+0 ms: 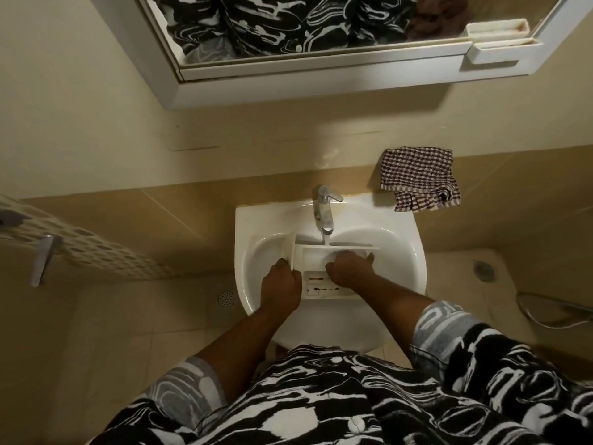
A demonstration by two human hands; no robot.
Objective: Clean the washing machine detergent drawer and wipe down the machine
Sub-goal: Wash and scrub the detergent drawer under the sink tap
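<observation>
The white detergent drawer (316, 258) lies in the white sink (407, 252), under the chrome tap (324, 208), from which water runs into its far end. My left hand (281, 284) grips the drawer's left side wall. My right hand (348, 266) reaches into the drawer's large compartment with its fingers bent down onto the inside; whether it holds anything is hidden. Dark residue marks show in the two small near compartments (321, 285).
A brown-and-white checked cloth (418, 179) lies on the tiled ledge to the right of the tap. A mirror cabinet (321, 59) hangs above. A perforated white basket (90, 248) is at the left, a shower hose (552, 313) at the right. A floor drain (225, 297) sits beside the sink.
</observation>
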